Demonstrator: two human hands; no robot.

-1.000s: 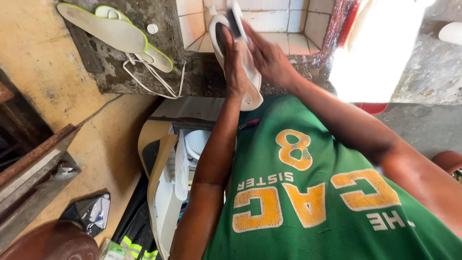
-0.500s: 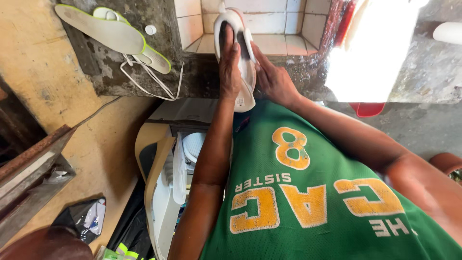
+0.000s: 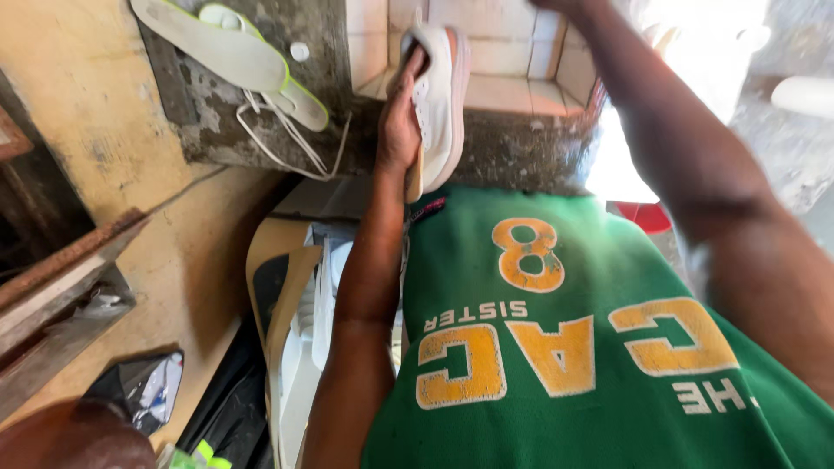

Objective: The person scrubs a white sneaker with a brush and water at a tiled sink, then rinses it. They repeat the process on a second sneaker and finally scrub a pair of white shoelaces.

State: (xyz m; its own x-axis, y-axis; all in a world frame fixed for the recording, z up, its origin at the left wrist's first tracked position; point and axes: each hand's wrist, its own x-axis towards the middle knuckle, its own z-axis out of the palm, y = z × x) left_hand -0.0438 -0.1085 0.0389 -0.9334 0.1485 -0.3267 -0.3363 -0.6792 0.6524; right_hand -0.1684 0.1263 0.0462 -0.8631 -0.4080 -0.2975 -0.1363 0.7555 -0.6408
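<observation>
White shoe [image 3: 439,104] gripped in left hand [image 3: 400,130] beside insoles [image 3: 230,56]; right hand out of view.

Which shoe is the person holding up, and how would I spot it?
Find the tiled ledge above the green shirt. In front of it, the left hand holds a white shoe upright; unlike the flat insoles on the rough wall, it is a whole shoe.

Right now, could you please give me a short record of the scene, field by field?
left hand: grips a white shoe, held up on edge
right hand: out of frame at the top; only the forearm shows
ledge: grey concrete, bearing white-and-lime insoles and white laces
behind shoe: pale tiled recess
clothing: green shirt
</observation>
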